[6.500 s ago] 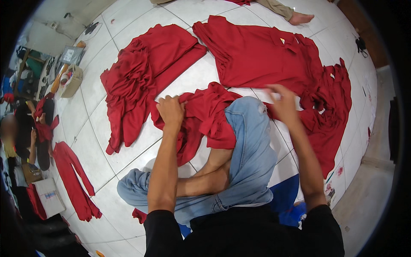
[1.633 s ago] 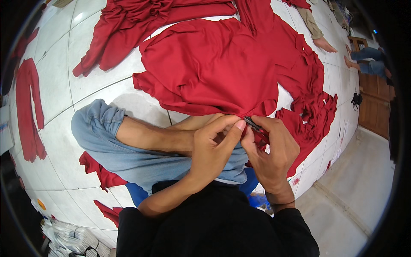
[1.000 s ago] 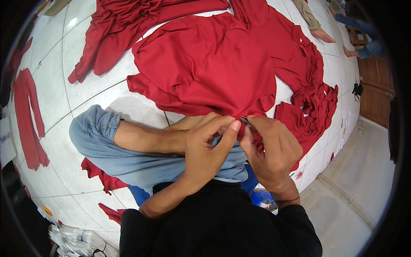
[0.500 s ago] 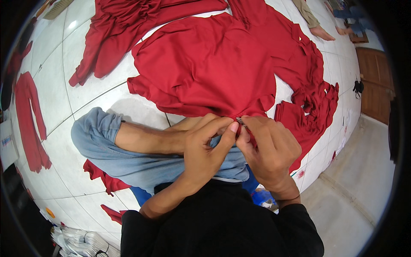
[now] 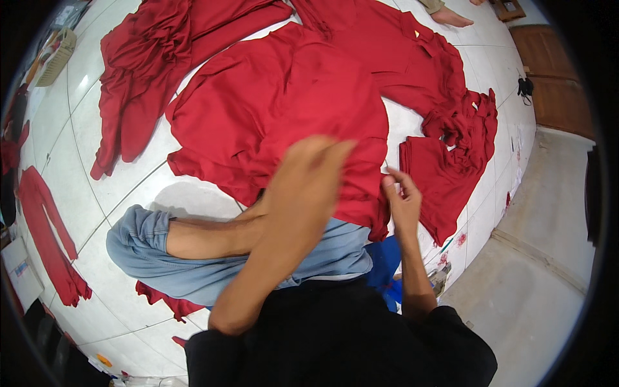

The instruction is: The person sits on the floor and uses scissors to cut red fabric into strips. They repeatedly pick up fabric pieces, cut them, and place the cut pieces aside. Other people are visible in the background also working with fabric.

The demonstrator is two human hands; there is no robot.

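Observation:
A large red garment (image 5: 284,97) lies spread over the floor and reaches my lap. My left hand (image 5: 306,177) is lifted over its near part and smeared by motion, so its fingers cannot be read. At the garment's right edge my right hand (image 5: 405,200) is closed, thumb and fingertips together. Whatever lies between those fingertips is too small to name. My crossed legs in blue jeans (image 5: 193,258) are under the near hem.
More red clothing (image 5: 138,84) lies at the far left, with a bunched red piece (image 5: 445,168) to the right. A narrow red piece (image 5: 48,226) rests on the left tiles. A basket (image 5: 58,57) stands far left; another person's foot (image 5: 451,17) shows at the top.
My hands, together at the garment's near edge before with a small metal thing at the fingertips, have parted. The left rose forward; the right moved outward. The view has shifted too.

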